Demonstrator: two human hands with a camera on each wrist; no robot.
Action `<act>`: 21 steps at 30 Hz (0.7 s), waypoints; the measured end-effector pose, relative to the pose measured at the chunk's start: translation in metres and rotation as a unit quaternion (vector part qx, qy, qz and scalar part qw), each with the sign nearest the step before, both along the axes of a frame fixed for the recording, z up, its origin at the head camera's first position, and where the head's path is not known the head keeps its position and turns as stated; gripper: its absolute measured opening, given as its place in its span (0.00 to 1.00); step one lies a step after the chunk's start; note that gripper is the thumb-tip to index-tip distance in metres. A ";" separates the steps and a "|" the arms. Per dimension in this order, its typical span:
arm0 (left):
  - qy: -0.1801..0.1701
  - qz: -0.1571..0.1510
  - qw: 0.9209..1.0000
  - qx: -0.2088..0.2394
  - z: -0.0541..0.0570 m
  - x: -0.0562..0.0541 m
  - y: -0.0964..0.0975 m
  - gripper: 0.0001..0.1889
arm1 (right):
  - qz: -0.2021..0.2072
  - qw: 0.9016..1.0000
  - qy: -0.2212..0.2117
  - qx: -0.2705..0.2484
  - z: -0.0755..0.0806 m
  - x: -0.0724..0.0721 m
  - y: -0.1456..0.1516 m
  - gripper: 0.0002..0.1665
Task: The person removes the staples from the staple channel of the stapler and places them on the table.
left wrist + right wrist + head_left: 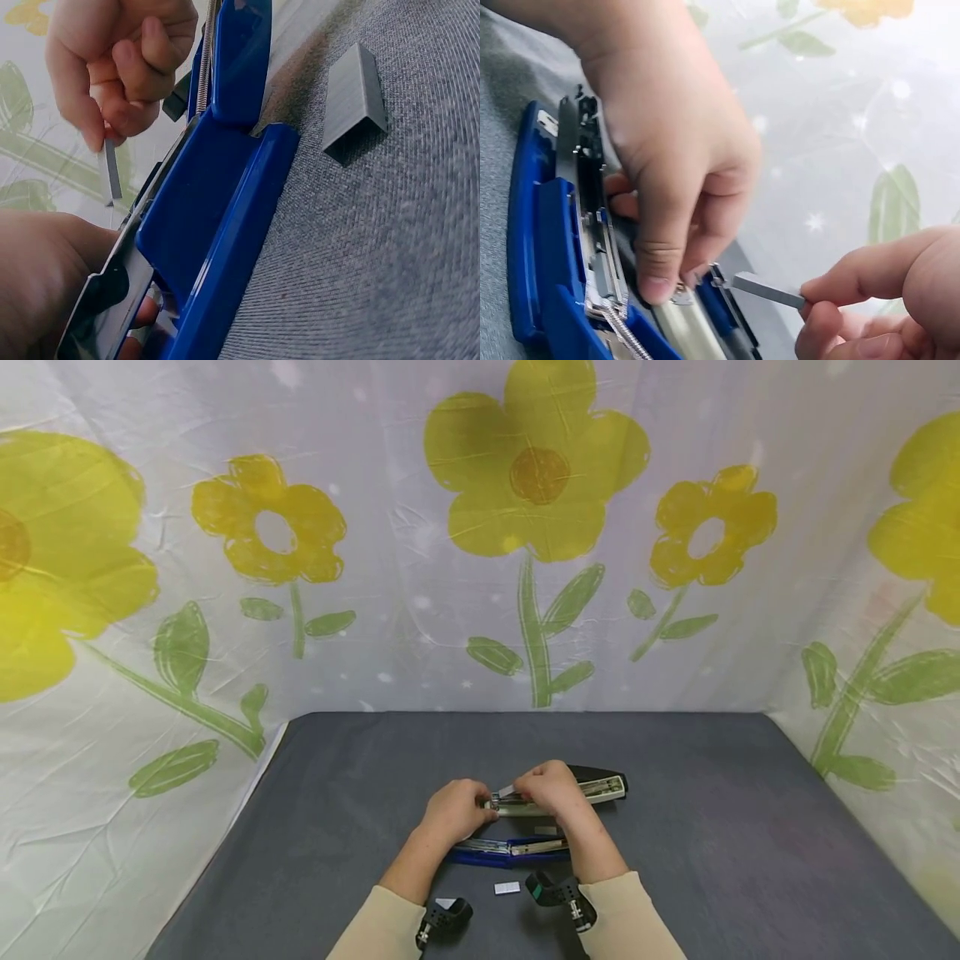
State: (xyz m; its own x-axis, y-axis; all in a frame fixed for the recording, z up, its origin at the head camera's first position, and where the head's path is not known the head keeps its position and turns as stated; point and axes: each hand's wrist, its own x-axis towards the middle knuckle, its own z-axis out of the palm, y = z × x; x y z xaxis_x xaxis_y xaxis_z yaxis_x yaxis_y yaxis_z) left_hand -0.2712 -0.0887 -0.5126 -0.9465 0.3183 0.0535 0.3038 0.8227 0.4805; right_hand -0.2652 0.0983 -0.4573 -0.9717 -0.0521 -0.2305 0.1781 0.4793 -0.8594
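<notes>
A long stapler with a cream body [613, 788] lies opened out on the table, its black part [596, 772] behind. My left hand [456, 810] grips its left end; thumb and fingers close around the cream front [686, 319] in the right wrist view. Between thumb and forefinger, my right hand [551, 789] pinches a grey strip of staples [769, 289], held just above the stapler's open channel. Nearer me lies a blue stapler [487, 860], also folded open, its spring [207, 64] and metal rail showing; it partly hides the left hand in the left wrist view.
A loose staple strip [507, 887] lies on the dark grey cloth [720, 843] in front of the blue stapler. Another light piece [446, 903] shows beside the left wrist's camera. Flower-printed curtains [390, 635] stand behind the table and along both sides.
</notes>
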 end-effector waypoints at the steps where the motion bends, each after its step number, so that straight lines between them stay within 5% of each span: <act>1: 0.001 0.000 1.000 -0.001 0.000 0.000 0.000 0.11 | 0.000 1.000 -0.002 -0.004 0.000 0.001 0.001 0.10; 16: 0.001 0.024 1.000 -0.006 0.002 0.002 0.003 0.12 | 0.033 0.998 -0.011 0.050 -0.008 0.020 -0.002 0.06; 21: -0.003 0.024 1.000 -0.005 0.003 0.002 0.004 0.12 | 0.031 0.995 -0.004 0.093 -0.013 0.019 -0.011 0.28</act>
